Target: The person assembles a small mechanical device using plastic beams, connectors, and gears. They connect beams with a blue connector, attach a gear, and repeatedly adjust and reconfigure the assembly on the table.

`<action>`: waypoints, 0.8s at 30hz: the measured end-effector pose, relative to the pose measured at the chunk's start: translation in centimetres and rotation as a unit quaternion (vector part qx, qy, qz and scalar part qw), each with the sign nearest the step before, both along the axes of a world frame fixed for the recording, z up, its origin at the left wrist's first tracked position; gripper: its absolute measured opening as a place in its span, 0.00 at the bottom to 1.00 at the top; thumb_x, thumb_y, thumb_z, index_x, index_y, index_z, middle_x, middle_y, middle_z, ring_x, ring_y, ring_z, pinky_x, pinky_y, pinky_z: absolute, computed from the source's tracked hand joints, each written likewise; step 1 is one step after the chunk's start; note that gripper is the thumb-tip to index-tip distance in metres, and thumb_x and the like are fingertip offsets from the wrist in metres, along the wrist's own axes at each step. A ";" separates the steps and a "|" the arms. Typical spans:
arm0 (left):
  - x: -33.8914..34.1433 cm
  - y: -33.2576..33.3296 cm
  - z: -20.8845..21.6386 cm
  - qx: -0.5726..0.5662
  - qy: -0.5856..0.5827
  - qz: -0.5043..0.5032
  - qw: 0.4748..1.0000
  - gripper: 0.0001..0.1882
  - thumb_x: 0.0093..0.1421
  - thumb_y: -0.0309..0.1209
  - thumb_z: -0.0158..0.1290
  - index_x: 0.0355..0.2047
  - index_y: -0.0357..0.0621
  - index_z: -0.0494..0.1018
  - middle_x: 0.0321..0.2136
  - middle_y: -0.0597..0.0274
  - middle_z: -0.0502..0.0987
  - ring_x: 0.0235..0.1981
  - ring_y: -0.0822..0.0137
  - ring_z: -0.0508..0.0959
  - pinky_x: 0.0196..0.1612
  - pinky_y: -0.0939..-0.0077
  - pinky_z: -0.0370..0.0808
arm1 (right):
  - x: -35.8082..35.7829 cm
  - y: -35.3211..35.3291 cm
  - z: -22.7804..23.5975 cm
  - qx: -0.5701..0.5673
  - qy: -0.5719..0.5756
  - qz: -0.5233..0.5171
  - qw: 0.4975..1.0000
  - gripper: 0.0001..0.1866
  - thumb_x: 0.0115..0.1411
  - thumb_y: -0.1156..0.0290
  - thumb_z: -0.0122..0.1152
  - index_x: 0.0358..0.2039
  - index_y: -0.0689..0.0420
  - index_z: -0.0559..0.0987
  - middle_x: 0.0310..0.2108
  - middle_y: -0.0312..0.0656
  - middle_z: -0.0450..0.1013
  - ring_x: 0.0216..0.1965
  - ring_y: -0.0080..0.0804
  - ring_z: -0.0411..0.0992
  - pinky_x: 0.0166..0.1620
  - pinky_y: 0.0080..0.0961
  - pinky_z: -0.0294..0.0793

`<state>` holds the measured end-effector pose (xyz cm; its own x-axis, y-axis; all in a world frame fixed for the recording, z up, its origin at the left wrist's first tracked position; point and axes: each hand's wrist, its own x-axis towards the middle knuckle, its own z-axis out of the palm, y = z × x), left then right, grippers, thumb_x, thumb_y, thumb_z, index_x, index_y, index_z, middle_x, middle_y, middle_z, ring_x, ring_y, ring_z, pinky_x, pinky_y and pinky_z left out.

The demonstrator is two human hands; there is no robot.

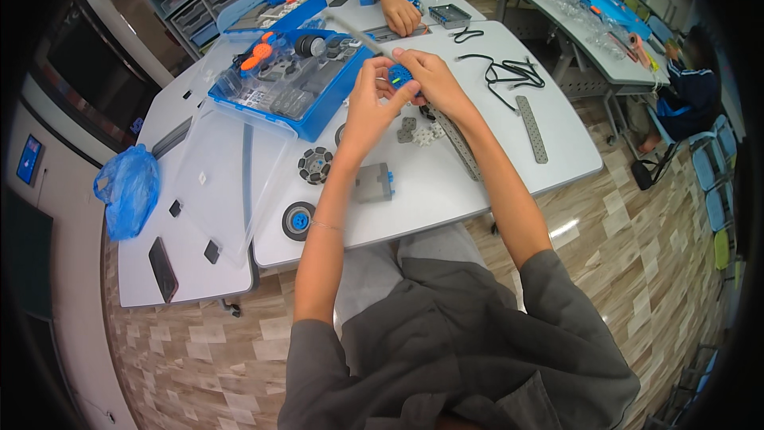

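Both hands meet above the white table (569, 159), closed round a small blue toothed piece (399, 74) with a bright green bit showing on its face. The left hand (372, 97) grips it from the left with fingers curled, and the right hand (432, 78) holds it from the right, thumb and fingers drawn in. A long grey bar (355, 33) slants away beyond the fingers (whether it joins the blue piece, I cannot tell). Under the hands lie a pale toothed piece (428, 136) and a long grey beam (463, 151), partly behind the right forearm. Left of the left forearm are a roller-rimmed wheel (315, 166) and a blue-hubbed wheel (298, 221). A blue parts tray (309, 125) sits beyond, and a co-worker's hand (400, 13) rests across the table, near the black cables (509, 72)
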<state>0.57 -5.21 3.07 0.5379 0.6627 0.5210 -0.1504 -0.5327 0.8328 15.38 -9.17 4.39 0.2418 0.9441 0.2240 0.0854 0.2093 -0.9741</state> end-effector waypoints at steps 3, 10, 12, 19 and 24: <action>-0.2 0.3 0.1 0.020 0.024 0.030 0.999 0.21 0.60 0.34 0.61 0.48 0.36 0.68 0.37 0.57 0.75 0.38 0.70 0.77 0.42 0.76 0.74 | -0.2 0.0 0.0 -0.002 -0.044 -0.022 0.999 0.27 0.64 0.46 0.56 0.32 0.64 0.76 0.17 0.37 0.70 0.15 0.19 0.67 0.16 0.17 0.64; -0.4 0.3 0.1 0.123 0.012 0.064 0.990 0.20 0.58 0.29 0.60 0.49 0.33 0.70 0.41 0.52 0.78 0.41 0.67 0.80 0.46 0.72 0.78 | -0.6 -0.4 0.2 0.016 -0.026 -0.034 0.999 0.29 0.59 0.47 0.63 0.35 0.67 0.73 0.18 0.40 0.70 0.17 0.21 0.69 0.19 0.17 0.69; -0.2 0.0 0.2 0.126 -0.017 0.070 0.989 0.20 0.57 0.26 0.58 0.49 0.32 0.71 0.42 0.51 0.79 0.42 0.66 0.81 0.45 0.71 0.79 | -1.0 -0.4 0.3 0.024 -0.030 -0.041 0.998 0.29 0.59 0.49 0.64 0.36 0.68 0.71 0.18 0.40 0.70 0.18 0.21 0.70 0.20 0.17 0.70; 1.0 -1.2 -0.4 0.100 -0.063 0.153 0.981 0.20 0.57 0.23 0.54 0.51 0.31 0.73 0.42 0.49 0.81 0.42 0.66 0.81 0.44 0.73 0.79 | -2.5 -0.9 0.8 0.050 -0.056 -0.079 0.994 0.25 0.60 0.54 0.63 0.37 0.67 0.68 0.21 0.41 0.71 0.20 0.21 0.72 0.22 0.20 0.73; 1.1 -1.0 -0.5 0.113 -0.080 0.175 0.975 0.19 0.56 0.22 0.54 0.50 0.33 0.75 0.38 0.51 0.82 0.37 0.72 0.80 0.39 0.76 0.79 | -3.2 -1.0 0.8 0.051 -0.036 -0.073 0.995 0.22 0.62 0.59 0.58 0.40 0.67 0.66 0.24 0.41 0.71 0.23 0.21 0.72 0.22 0.20 0.72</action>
<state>1.65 -6.17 2.58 0.2000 0.6491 0.7340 -0.0451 -0.7422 0.6687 12.19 -10.15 5.24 0.3556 0.8712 0.3384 0.1904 0.2869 -0.9388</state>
